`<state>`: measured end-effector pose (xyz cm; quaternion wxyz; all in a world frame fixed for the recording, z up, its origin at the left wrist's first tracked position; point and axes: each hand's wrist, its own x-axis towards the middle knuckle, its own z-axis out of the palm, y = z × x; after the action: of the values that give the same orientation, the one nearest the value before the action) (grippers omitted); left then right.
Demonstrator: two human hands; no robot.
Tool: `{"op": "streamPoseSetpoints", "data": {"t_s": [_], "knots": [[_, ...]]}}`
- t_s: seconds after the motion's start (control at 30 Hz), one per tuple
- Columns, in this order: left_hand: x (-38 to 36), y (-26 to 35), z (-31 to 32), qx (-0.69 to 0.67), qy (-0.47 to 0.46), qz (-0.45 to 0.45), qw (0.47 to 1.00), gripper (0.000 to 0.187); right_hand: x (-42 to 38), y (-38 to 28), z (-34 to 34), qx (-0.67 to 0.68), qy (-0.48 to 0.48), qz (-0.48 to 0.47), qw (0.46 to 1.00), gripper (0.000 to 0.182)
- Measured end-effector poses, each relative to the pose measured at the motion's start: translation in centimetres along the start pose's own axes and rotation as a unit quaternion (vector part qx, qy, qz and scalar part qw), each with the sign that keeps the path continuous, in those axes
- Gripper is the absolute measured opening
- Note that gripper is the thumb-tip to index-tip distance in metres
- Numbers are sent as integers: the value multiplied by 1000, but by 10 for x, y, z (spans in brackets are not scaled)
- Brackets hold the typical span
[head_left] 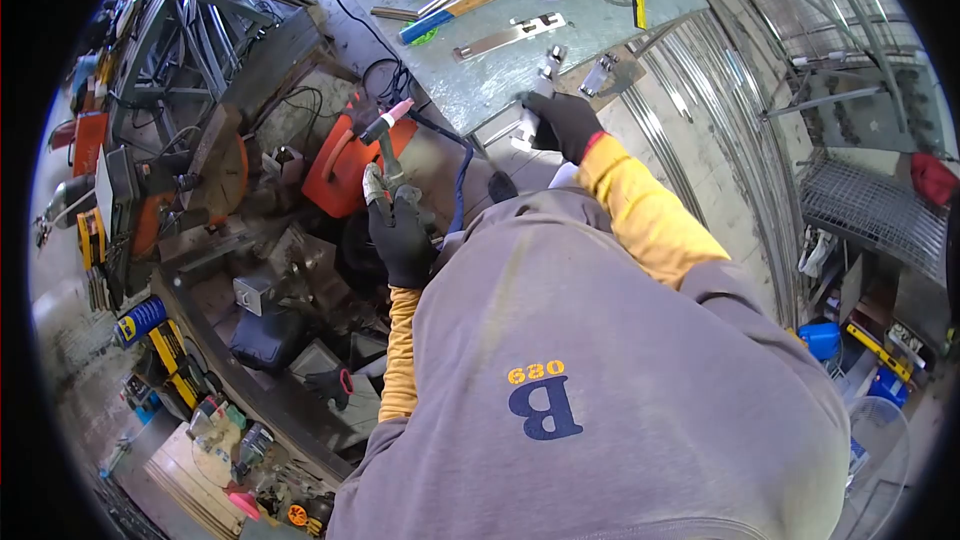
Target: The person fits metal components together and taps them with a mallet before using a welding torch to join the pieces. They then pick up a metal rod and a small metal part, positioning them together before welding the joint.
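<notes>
My left hand (400, 240), in a black glove with pale, worn fingertips, is closed around the lower end of a welding torch (388, 150). The torch points upward and ends in a pink nozzle. My right hand (566, 126), also in a black glove, grips a shiny metal bracket (530, 126) just off the near corner of the grey worktable (470, 90). Part of the bracket is hidden by the fingers. Close beside this hand lies a small metal fitting (598, 75). Farther back on the table are a flat slotted metal strip (510, 37) and a mallet (490, 2).
An orange-red case (345, 162) stands below the torch. A blue cable (466, 175) hangs near the table edge. Long metal bars (680, 150) lie at the right, near wire mesh racks (880, 215). Tools and scrap crowd the left, including a blue spray can (141, 320).
</notes>
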<state>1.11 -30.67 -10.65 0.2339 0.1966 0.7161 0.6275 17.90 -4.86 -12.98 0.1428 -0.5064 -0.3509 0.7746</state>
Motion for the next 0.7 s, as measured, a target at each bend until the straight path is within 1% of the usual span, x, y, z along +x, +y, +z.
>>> {"op": "streamPoseSetpoints", "data": {"t_s": [0.03,0.07,0.13,0.17,0.23,0.27,0.33,0.47,0.53,0.57,0.63,0.67,0.7], "knots": [[1,-4,-3,1,0,7,1000,58,-15,-1,-5,-29,18,-27,999,29],[3,-6,-5,-1,1,5,1000,58,-24,-5,-11,-32,18,-27,999,29],[3,-8,-7,45,1,31,999,58,-40,-9,-23,57,-107,-16,992,32],[3,-6,-4,43,-3,30,999,58,-45,-12,-24,58,-103,-17,993,32],[5,-1,-2,-23,10,-36,999,58,-53,-17,-24,34,-138,-29,989,29],[7,-3,-1,-22,6,-36,999,58,-57,-20,-22,37,-136,-30,990,29],[10,-8,3,23,5,28,999,58,-65,-27,-17,26,-158,-50,986,33],[3,28,17,53,-27,-1,998,61,-90,-47,0,24,-158,-74,984,36],[-1,44,27,-34,-32,-67,997,61,-99,-56,5,-1,-143,-88,986,37],[-1,41,26,-33,-33,-66,997,61,-100,-58,6,1,-142,-89,986,37],[0,30,22,-59,-52,-78,994,61,-102,-62,7,-40,-127,-118,984,27],[1,29,23,-56,-51,-80,994,61,-102,-64,7,-57,-114,-132,983,27],[3,26,25,-31,-43,-43,998,62,-104,-69,9,-74,-101,-143,982,28]]}}
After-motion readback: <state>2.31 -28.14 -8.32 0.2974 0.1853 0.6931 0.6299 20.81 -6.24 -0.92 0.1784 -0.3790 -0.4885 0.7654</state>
